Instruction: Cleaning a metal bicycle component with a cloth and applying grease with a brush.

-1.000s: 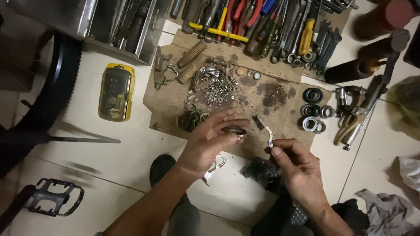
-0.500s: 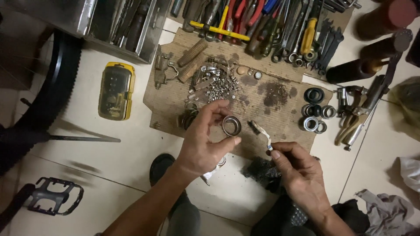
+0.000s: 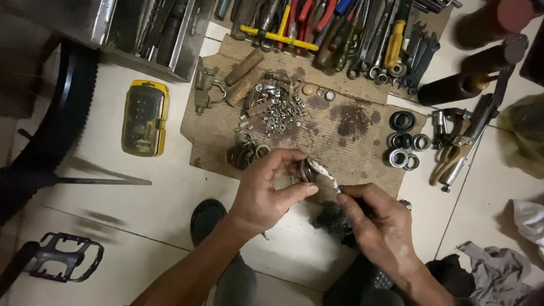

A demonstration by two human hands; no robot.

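The left hand [image 3: 266, 192] holds a small metal ring [image 3: 306, 169], probably a bearing, above the near edge of the cardboard [image 3: 215, 127]. The thumb is below the ring and the fingertips curl over it from above, so the ring is pinched between them and stands on its edge. The right hand [image 3: 379, 224] pinches a thin tool [image 3: 326, 175] between the thumb and the first fingers; the other fingers are folded in. The pale tip of this tool touches the ring, or is inside its hole; I cannot tell which.

I judge the ring to be light for its size, hard and stiff, so it will not bend or break under a firm grip. It looks greasy, so it may be slippery and could slide out of the fingers. The safest hold is on the outer rim, with the hole left free, as it is now. The tool is thin and light, and it is best held near its back end.

On the cardboard lie a heap of nuts [image 3: 277, 110] and 5 or so other rings [image 3: 403, 148] at the right. A yellow case [image 3: 145, 118] lies on the floor to the left, and a pedal [image 3: 65, 258] is at the lower left.
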